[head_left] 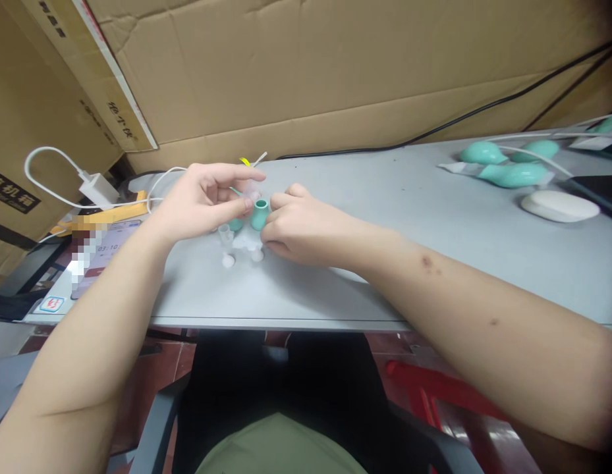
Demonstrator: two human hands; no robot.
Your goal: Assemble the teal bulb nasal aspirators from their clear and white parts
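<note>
A teal rubber bulb (259, 217) with a round opening at its top stands between my hands. My left hand (207, 197) pinches a translucent plastic piece (252, 191) beside that opening, thumb and fingers bent around it. Curled fingers of my right hand (306, 227) are closed at the bulb's right side; the fingertips are partly hidden. Another teal part (235, 224) shows under my left fingers. Close by stand a small clear cup-like piece (225, 233) and two white round pieces, the left one (228, 261) and the right one (257, 255).
Several wrapped teal bulbs (516, 174) and a white mouse (560, 206) lie on the right of the grey table (365, 289). At left are a phone (108, 253), a yellow stand (112, 215) and a white charger (99, 190). Cardboard (335, 72) stands behind.
</note>
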